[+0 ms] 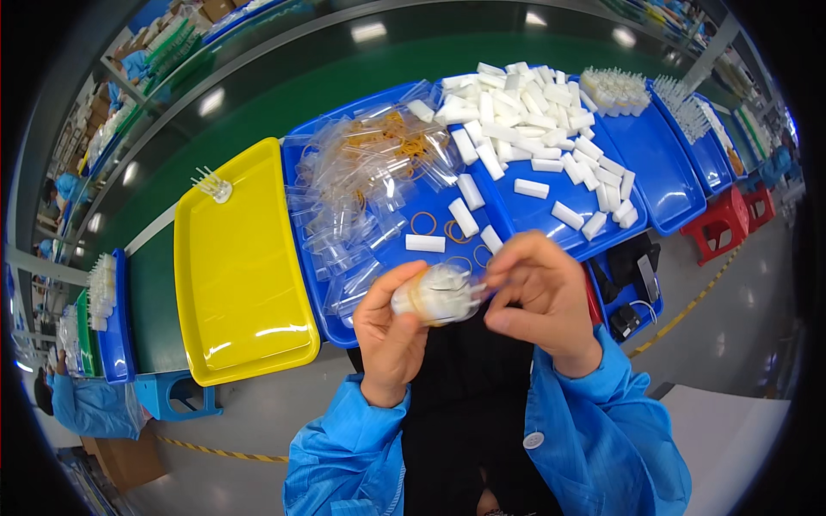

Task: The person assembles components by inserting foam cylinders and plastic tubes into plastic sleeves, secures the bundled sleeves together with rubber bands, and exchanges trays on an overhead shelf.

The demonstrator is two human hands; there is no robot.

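My left hand (390, 331) is closed around a rounded bundle (433, 297) of white pieces in clear plastic, with a tan rubber band around it. White ends poke out on its right side. My right hand (546, 301) is at that end, fingers curled and fingertips smeared by motion. Whether it grips anything there is not clear. Just beyond the hands, a blue tray (391, 268) holds a heap of clear plastic sleeves (340, 185), orange rubber bands (400, 142) and a few white blocks (425, 243). A further blue tray (568, 249) bears a large pile of white blocks (525, 112).
On the left, a yellow tray (245, 301) has one small bundle with clear prongs (215, 187) at its far edge. Right of the pile, a blue tray (662, 185) carries several pronged bundles (615, 90). Red stools (718, 225) stand on the floor. Another person (90, 404) is at far left.
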